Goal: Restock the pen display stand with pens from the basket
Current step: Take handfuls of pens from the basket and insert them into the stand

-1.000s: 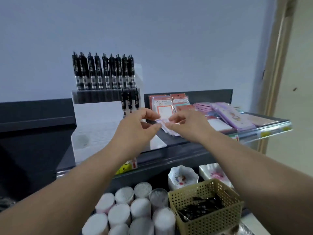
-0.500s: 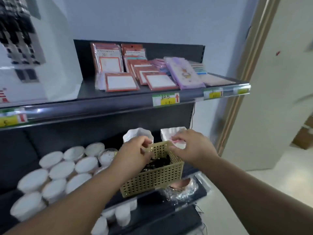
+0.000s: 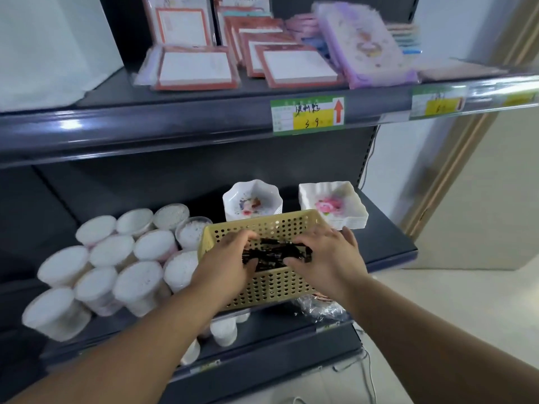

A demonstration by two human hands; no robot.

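Whether my curled left hand [image 3: 227, 260] holds any pens [image 3: 277, 253] I cannot tell, my right hand [image 3: 326, 258] lies open on them, in the basket [image 3: 274, 284] under both; they seem light, stiff, slippery, better pinched mid-barrel.

The pens [image 3: 274, 253] lay in the basket [image 3: 271, 284], between our left hand [image 3: 226, 263] and right hand [image 3: 326, 258]. Tubs [image 3: 116, 266] stood left of our left hand, two dishes [image 3: 252, 199] behind both hands, and notepads [image 3: 195, 68] on the shelf above.

The left hand [image 3: 226, 265] and right hand [image 3: 328, 258] have dropped from the upper shelf, passed the basket [image 3: 262, 222] rim, and now reach among the pens [image 3: 274, 253].
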